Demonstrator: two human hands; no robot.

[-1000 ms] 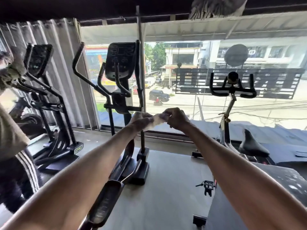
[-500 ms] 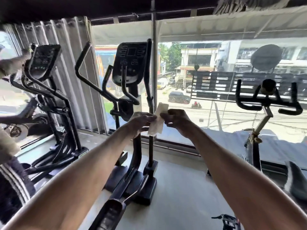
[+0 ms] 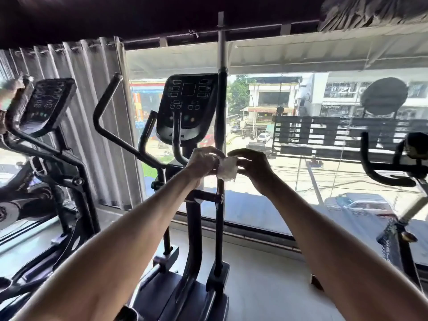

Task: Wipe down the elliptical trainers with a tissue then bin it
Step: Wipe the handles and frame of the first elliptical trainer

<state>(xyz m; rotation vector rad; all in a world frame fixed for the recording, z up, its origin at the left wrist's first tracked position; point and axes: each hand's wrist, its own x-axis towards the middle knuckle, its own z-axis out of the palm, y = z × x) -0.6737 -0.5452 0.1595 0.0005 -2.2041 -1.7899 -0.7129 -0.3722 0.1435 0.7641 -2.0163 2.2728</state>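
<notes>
A black elliptical trainer with a dark console [image 3: 188, 105] stands straight ahead against the window. A second black elliptical [image 3: 47, 105] stands to its left. Both my hands are raised in front of the nearer machine's right upright handle. A small white tissue [image 3: 228, 169] is stretched between them. My left hand [image 3: 203, 162] pinches its left edge and my right hand [image 3: 251, 164] pinches its right edge. The tissue hangs just in front of the handle bar, and I cannot tell whether it touches it.
Another person's hand [image 3: 10, 93] rests on the left elliptical's handle at the far left. A black exercise bike [image 3: 393, 163] stands to the right. A large window [image 3: 301, 181] and a grey curtain [image 3: 92, 112] lie behind the machines. Pale floor runs between the machines.
My view has moved closer to the middle elliptical and turned left. The tissue, held upright between my hands half a second ago, is now pulled out flat in front of the handle.
</notes>
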